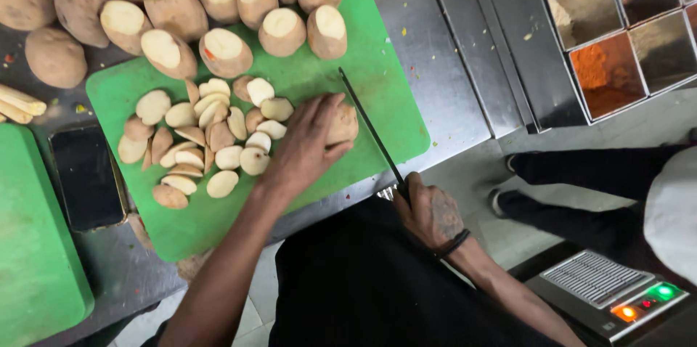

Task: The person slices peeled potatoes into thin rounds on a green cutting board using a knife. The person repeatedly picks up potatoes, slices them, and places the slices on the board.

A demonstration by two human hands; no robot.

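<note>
- Nearest, the right hand (pixel 428 213) is clenched around the handle of a knife (pixel 370 129), blade aimed toward 11 o'clock
- Left hand (pixel 308 144) presses flat on a potato (pixel 341 123), fingers closed over it
- Potato slices (pixel 207 136) lie at 9 o'clock on the green cutting board (pixel 377 78)

The left hand (pixel 308 145) covers most of the potato piece (pixel 343 123) under it. The right hand (pixel 428 210) hides the handle of the knife (pixel 370 129). Beyond the left hand, the whole potatoes (pixel 65 6) are cut off by the top edge.
</note>
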